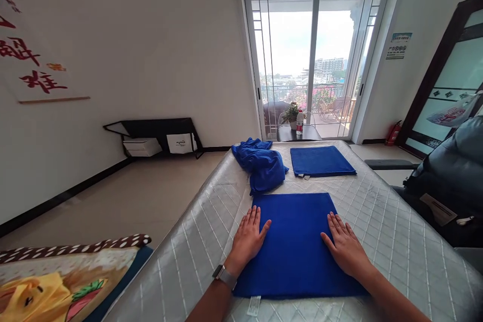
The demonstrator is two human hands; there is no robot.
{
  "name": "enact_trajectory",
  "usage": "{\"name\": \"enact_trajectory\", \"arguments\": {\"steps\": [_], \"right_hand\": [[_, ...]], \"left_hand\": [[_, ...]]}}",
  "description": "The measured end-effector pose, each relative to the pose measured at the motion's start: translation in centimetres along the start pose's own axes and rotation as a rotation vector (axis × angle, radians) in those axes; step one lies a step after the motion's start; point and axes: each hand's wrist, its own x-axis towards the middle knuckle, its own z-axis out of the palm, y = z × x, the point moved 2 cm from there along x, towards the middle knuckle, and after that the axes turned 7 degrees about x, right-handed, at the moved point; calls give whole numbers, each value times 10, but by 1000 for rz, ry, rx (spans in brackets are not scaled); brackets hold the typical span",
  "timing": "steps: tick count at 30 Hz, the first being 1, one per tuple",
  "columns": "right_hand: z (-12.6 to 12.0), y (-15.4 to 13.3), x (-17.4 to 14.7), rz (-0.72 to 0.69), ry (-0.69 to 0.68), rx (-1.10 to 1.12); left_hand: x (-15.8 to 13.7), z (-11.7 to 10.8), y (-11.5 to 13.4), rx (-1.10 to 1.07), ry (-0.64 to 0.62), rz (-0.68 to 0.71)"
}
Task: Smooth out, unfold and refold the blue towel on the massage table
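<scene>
A flat rectangular royal-blue cloth [294,246] lies in front of me on a silver-grey mattress with diamond quilting [199,241], a small white printed label [254,306] sticking out from its near edge, towards the left. My left hand [249,234] rests palm down over its left edge, fingers straight and close together, thumb spread out over the cloth. My right hand [343,244] lies palm down over the right edge, fingers extended and slightly apart, thumb pointing inward. Neither hand grips anything. On my left wrist I wear a square-faced watch with a grey band [225,275].

Just beyond the far left corner of the cloth sits a crumpled heap of blue fabric [264,163]. Farther off to the right, a second flat blue rectangular cloth [322,161] lies apart from mine. Past the mattress, a small dark table [311,134] holds a leafy potted plant [292,113] and a clear plastic bottle with a red cap [299,123].
</scene>
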Motion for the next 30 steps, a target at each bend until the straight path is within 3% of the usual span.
{"name": "enact_trajectory", "arguments": {"steps": [8,11,15,18,21,23,26,30], "right_hand": [[-4,-1,1,7,-16,42],[-5,0,0,5,-12,61],[-3,2,1,-6,-3,52],[0,3,1,-12,14,19],[4,5,1,-46,12,-47],[7,6,1,-66,16,-88],[10,8,2,-58,34,-91],[12,10,6,-38,31,-59]], "left_hand": [[-2,-8,0,112,54,-53],[-6,-21,17,103,69,-44],[-15,-40,79,7,13,210],[-13,-50,137,-48,57,418],[-1,-50,182,-104,71,481],[8,-44,198,-141,48,458],[14,-34,202,-179,27,430],[10,-28,183,-179,14,415]]}}
